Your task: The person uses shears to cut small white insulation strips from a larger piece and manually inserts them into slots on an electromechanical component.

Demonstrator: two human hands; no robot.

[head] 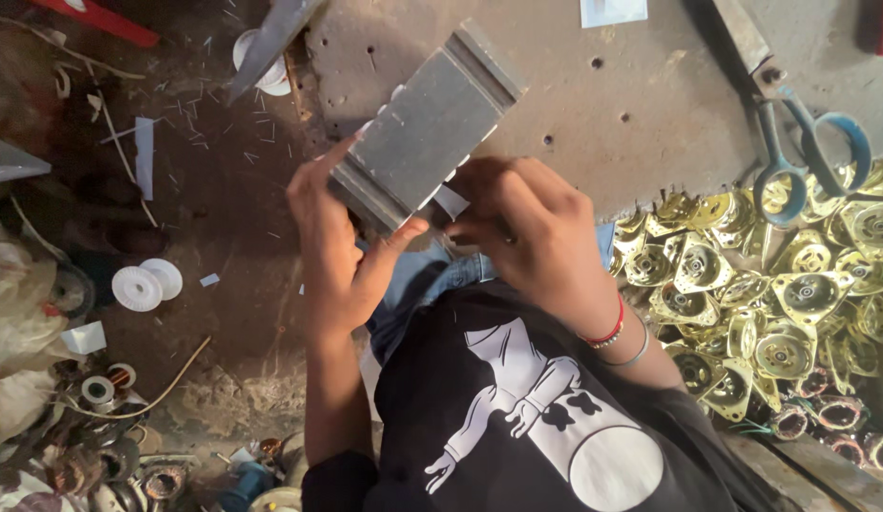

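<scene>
Black t-shirt [517, 417] with a white cartoon print fills the bottom of the view, since the camera looks straight down the person's chest, with a bit of blue jeans [432, 284] showing above it. Both hands are up in front, working on a grey metal block [424, 128] that looks like a folded sheet-metal former, flat faces with a stepped ridge along each long side, dull and scuffed.

Left hand [332, 251] is closed around the near lower corner, thumb pressed up on the underside and fingers along the edge, so it seems to be steadying the block at a tilt. Right hand [527, 223] is curled shut at the block's near right edge, pinching a little white strip [451, 201], probably insulating paper, that pokes out from under the metal; small white tabs show along both edges too.

So the block sits in mid-air between the hands, above the lap, just in front of the worn concrete counter [650, 104], pitted with holes.

Blue-handled scissors [807, 156] lie on the counter by a heap of brass-coloured stamped motor covers [773, 284], shiny and triangular-ish. White plastic spools [147, 283] sit on the dirt floor [223, 209] to the left, among paper offcuts and wire scraps
</scene>
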